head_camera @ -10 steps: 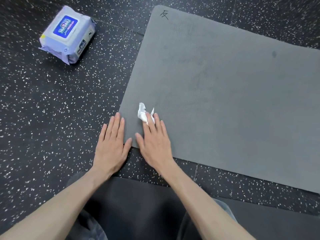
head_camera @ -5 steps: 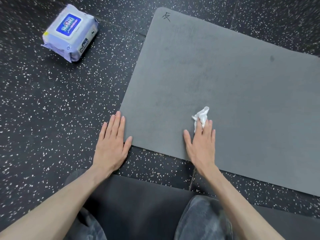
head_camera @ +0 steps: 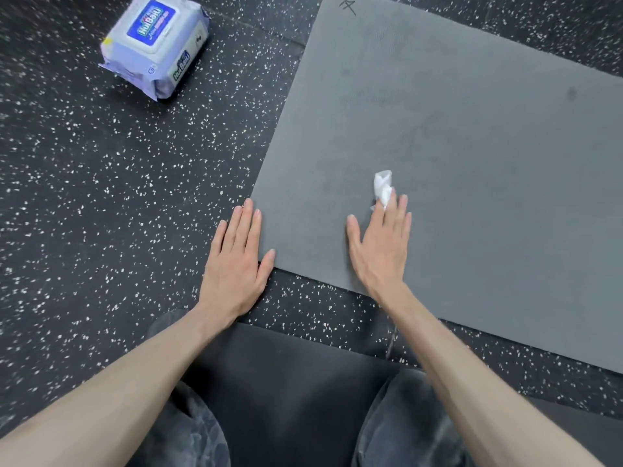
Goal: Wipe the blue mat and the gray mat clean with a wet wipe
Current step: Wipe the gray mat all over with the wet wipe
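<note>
Mid-wipe on the gray mat (head_camera: 472, 163): right hand (head_camera: 381, 251) flat, fingers straight, pressing the wet wipe (head_camera: 383, 187) near the mat's front-left corner. Left hand (head_camera: 236, 264) lies flat, pinning that corner. Next I'd sweep farther across.

A: Matt, fine-grained foam on the gray mat (head_camera: 472, 163); faint darker smudges, no gloss.
B: Crumpled white nonwoven cloth for the wet wipe (head_camera: 383, 185), soft and creased.
A: Glossy plastic film on the wipes pack (head_camera: 155, 45), with a smooth hard plastic lid on top.
B: Black rubber floor (head_camera: 101, 197), matt, flecked with pale specks, slightly rough.
A: Dark, smooth, matt mat (head_camera: 286, 382) at the knees; washed gray denim trousers (head_camera: 404, 426).
</note>
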